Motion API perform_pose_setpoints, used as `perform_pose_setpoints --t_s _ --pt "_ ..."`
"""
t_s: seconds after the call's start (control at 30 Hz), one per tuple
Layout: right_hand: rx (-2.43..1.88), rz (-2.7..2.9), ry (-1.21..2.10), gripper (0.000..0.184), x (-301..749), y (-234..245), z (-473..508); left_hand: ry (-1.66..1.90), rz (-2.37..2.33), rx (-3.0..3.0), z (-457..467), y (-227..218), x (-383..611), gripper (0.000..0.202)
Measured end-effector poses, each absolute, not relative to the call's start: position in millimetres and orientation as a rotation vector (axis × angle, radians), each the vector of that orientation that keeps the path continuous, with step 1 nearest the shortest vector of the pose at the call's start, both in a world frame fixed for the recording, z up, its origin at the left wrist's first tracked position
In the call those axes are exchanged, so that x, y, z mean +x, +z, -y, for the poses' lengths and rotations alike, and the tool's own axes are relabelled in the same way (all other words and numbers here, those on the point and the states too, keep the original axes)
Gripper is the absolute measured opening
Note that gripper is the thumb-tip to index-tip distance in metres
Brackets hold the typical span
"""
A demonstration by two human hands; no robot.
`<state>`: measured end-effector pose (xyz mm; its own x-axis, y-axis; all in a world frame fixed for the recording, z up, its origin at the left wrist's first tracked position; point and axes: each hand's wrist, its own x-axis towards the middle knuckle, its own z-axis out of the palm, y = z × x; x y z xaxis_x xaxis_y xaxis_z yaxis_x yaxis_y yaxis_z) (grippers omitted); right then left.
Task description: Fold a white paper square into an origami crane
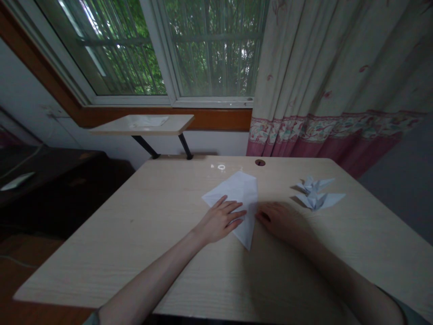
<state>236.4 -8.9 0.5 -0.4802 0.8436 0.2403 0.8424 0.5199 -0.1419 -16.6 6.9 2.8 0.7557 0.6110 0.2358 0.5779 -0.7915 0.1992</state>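
A white sheet of paper [248, 192], folded into a kite-like shape with pointed corners, lies on the desk in front of me. My left hand [223, 219] rests flat across its lower left part, fingers spread and palm down. Close against the paper's right edge is my right hand [275, 219], its fingers curled and the thumb side facing the paper. Whether a bit of the paper's edge is between those fingertips is hidden. To the right, beyond my right hand, sit two folded paper cranes [314, 201] [313, 184], one behind the other.
The pale wooden desk [162, 216] has a round cable hole [260, 162] near its back edge. A small raised shelf [115, 125] on black legs stands at back left, with white paper [150, 121] on it. Behind are a window [213, 54] and a long curtain [314, 67].
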Motion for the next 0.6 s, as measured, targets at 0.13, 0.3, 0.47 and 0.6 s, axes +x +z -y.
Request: perform_pose_setpoints --t_s 0.13,0.3,0.47,0.6 --pt "-1.445 2.502 0.079 0.021 234 5 10 0.414 -0.967 2.832 -7 3 -17 0.035" --pt "-1.483 2.524 0.187 0.020 230 11 12 0.402 -0.978 2.806 -7 4 -17 0.035" --pt "-1.479 2.549 0.241 0.018 229 12 14 0.388 -0.993 2.785 -6 4 -17 0.035" --pt "-1.434 2.548 0.326 0.016 229 10 16 0.401 -0.988 2.775 -7 3 -18 0.034"
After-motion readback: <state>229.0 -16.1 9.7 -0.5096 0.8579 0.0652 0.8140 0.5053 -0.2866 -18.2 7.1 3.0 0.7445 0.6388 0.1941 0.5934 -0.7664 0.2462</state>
